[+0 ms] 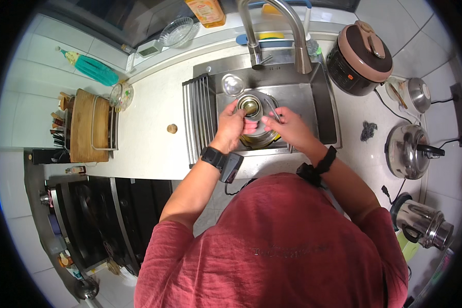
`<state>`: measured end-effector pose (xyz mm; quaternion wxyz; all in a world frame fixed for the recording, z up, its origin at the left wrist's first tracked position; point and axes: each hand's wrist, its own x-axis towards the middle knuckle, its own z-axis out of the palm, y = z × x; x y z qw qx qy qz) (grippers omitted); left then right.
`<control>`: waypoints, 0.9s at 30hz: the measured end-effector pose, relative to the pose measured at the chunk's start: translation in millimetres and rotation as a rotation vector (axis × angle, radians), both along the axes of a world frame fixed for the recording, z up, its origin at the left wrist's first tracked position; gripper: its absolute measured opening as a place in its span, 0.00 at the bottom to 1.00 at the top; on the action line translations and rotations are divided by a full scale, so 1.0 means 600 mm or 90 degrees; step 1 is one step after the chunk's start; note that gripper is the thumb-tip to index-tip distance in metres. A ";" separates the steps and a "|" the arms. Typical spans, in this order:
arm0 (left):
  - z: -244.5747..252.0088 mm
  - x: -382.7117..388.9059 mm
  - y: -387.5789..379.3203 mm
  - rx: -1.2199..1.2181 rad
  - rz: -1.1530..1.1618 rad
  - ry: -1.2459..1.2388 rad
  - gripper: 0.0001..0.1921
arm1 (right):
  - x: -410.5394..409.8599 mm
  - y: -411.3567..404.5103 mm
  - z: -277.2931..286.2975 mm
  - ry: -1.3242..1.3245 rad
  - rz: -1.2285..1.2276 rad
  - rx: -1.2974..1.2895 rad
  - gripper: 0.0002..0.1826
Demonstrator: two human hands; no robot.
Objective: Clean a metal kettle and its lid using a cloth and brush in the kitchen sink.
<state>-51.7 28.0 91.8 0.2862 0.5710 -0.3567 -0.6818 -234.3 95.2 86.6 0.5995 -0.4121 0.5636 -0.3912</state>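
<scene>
My left hand [234,125] holds a small round cup-like container [250,107] over the stainless steel sink [300,100], its thumb at the rim. Just right of it, my right hand [287,125] grips a thin metal utensil [271,106], seemingly a spoon or similar; its far end is hard to make out. Beneath both hands a round vessel with some yellow at its edge [263,143] sits in the sink, largely hidden. A small shiny round dish or lid [233,85] lies at the sink's upper left, beyond my left hand.
A faucet [301,46] arches over the sink's back. A roll-up drying rack [197,119] covers its left side. Left on the counter are a small brown round object [172,128] and wooden cutting boards [89,127]. Right stand a pressure cooker [360,57], steel wool [368,131] and a lidded pot [406,152].
</scene>
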 end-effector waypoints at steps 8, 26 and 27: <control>-0.029 -0.059 0.071 0.015 0.233 0.155 0.32 | 0.017 -0.021 -0.097 0.165 -0.041 -0.112 0.17; -0.014 0.109 0.018 -0.524 -0.053 -0.352 0.10 | 0.027 -0.084 -0.080 0.062 -0.057 -0.075 0.06; 0.007 0.111 -0.002 -0.648 -0.112 -0.459 0.13 | 0.023 -0.082 -0.069 0.066 -0.061 -0.067 0.07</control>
